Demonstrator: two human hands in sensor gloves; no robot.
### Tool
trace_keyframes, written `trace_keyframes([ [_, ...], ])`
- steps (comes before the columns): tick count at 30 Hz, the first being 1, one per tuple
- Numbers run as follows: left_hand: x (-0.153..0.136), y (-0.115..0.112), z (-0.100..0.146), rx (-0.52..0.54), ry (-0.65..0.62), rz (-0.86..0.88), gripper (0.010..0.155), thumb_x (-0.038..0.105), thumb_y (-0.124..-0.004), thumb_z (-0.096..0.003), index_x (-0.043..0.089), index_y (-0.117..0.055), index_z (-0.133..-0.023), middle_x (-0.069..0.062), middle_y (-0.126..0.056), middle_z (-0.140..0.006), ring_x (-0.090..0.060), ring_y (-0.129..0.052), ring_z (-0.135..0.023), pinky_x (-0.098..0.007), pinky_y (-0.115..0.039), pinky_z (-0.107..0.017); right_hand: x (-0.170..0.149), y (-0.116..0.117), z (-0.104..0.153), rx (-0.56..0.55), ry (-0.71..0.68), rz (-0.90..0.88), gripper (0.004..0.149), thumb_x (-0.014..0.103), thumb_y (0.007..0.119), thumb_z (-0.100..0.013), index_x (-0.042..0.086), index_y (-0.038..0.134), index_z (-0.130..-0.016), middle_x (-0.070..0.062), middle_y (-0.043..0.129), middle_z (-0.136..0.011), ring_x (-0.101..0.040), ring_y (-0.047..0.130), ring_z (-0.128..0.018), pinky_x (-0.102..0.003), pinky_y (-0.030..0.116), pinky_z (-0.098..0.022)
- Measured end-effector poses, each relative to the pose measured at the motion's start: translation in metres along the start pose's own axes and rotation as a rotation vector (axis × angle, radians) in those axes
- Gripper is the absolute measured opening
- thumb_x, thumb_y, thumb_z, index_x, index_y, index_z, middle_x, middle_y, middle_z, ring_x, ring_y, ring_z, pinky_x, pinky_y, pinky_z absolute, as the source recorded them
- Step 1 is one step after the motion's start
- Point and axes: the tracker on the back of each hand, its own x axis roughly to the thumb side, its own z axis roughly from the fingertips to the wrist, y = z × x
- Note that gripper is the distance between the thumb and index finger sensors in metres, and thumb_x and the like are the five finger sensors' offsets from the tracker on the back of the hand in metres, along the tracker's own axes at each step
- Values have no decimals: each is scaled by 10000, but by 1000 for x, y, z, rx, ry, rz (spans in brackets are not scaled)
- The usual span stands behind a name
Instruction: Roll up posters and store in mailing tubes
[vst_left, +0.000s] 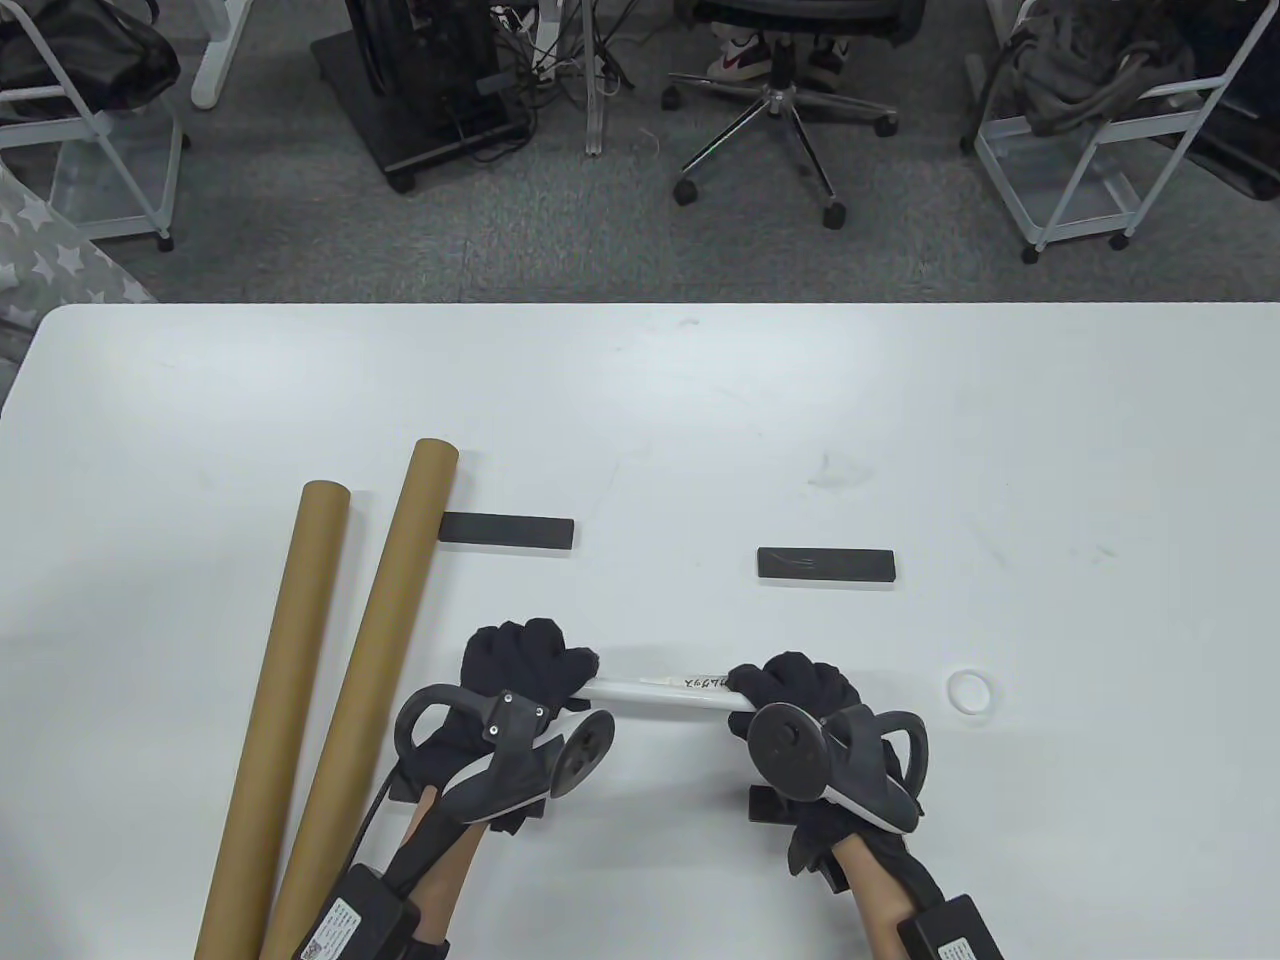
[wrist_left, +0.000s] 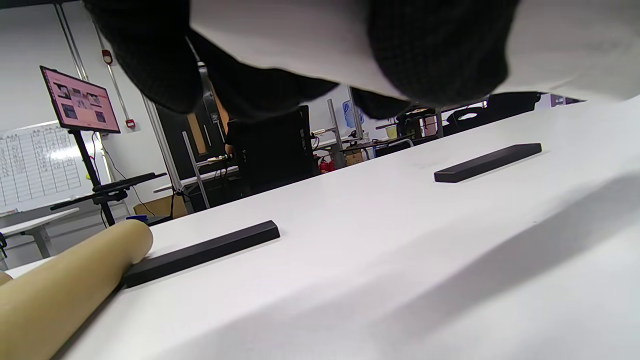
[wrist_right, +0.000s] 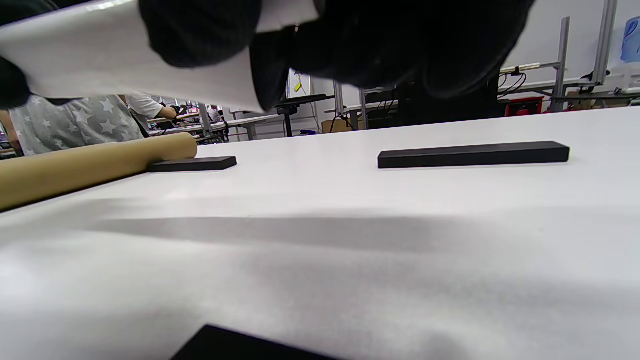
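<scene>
On the table (vst_left: 700, 400): two tubes (vst_left: 300, 680), four black bars (vst_left: 825, 564), one rolled poster (vst_left: 665, 693).

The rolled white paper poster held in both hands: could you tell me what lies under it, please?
Under the rolled white paper poster, the wrist views show only the bare white table and the roll's shadow. The gloved hands cover both ends.

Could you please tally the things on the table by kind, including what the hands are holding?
Cardboard tubes: 2
Black bars: 4, the near two mostly hidden under the hands
Rolled poster: 1
White ring: 1
Total: 8
</scene>
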Motion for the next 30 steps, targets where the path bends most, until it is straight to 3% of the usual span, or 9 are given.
trace_keyframes([
  [11, 0, -2, -1, -24, -23, 24, 587, 491, -788, -435, 359, -768, -1006, 91, -846, -891, -181, -927, -804, -519, -763, -757, -3, 0, -1, 21, -12, -21, 544, 359, 727, -466, 196, 705, -984, -79, 784, -851, -350, 866, -679, -659, 677, -659],
  [16, -3, -5, -1, -24, -20, 32, 676, 512, -795, -418, 359, -670, -1064, 139, -900, -850, -138, -980, -778, -491, -787, -748, -3, 0, -1, 12, -9, -14, 549, 366, 719, -466, 193, 702, -987, -61, 842, -846, -342, 912, -690, -644, 693, -657],
  [19, -3, -5, -2, -22, -16, 38, 649, 514, -772, -423, 359, -676, -1045, 148, -928, -845, -132, -1009, -775, -489, -792, -746, -3, 0, -1, 16, -8, -7, 526, 352, 678, -488, 183, 703, -986, -64, 852, -871, -363, 922, -710, -646, 697, -654],
  [21, -1, -5, -2, -37, -28, 73, 570, 499, -736, -445, 375, -704, -1000, 132, -935, -851, -148, -1011, -776, -506, -783, -747, -2, 2, -1, 26, -15, -23, 515, 296, 603, -526, 148, 651, -1016, -134, 800, -938, -411, 891, -750, -672, 680, -652],
  [24, 3, -6, -2, -58, -36, 40, 537, 471, -690, -467, 367, -698, -994, 109, -918, -844, -171, -989, -735, -523, -767, -749, -2, 3, -1, 36, -27, -65, 524, 267, 579, -542, 101, 597, -1038, -187, 729, -978, -449, 838, -773, -702, 647, -654],
  [26, 2, -6, -3, -52, -34, 26, 528, 471, -677, -466, 379, -697, -985, 112, -912, -832, -169, -983, -706, -523, -766, -747, -3, 4, -1, 55, -34, -77, 550, 306, 566, -556, 87, 537, -1060, -188, 698, -969, -431, 811, -747, -705, 635, -657],
  [27, 2, -6, -3, -50, -33, 41, 518, 480, -693, -460, 384, -705, -969, 117, -915, -808, -160, -982, -678, -519, -769, -744, -3, 4, -1, 64, -30, -91, 629, 399, 622, -527, 83, 516, -1062, -178, 688, -950, -413, 800, -723, -704, 628, -659],
  [28, 3, -6, -3, -48, -31, 47, 506, 484, -711, -459, 381, -720, -955, 120, -919, -791, -159, -983, -661, -519, -769, -744, -2, 4, -1, 61, -26, -90, 636, 415, 636, -517, 92, 528, -1054, -169, 697, -934, -403, 805, -708, -699, 634, -659],
  [30, 3, -5, -2, -39, -35, 38, 465, 489, -749, -473, 384, -745, -926, 127, -927, -768, -149, -989, -644, -515, -776, -740, 0, 2, -1, 13, -6, -29, 533, 412, 664, -494, 177, 641, -972, -96, 782, -834, -337, 854, -621, -656, 686, -647],
])
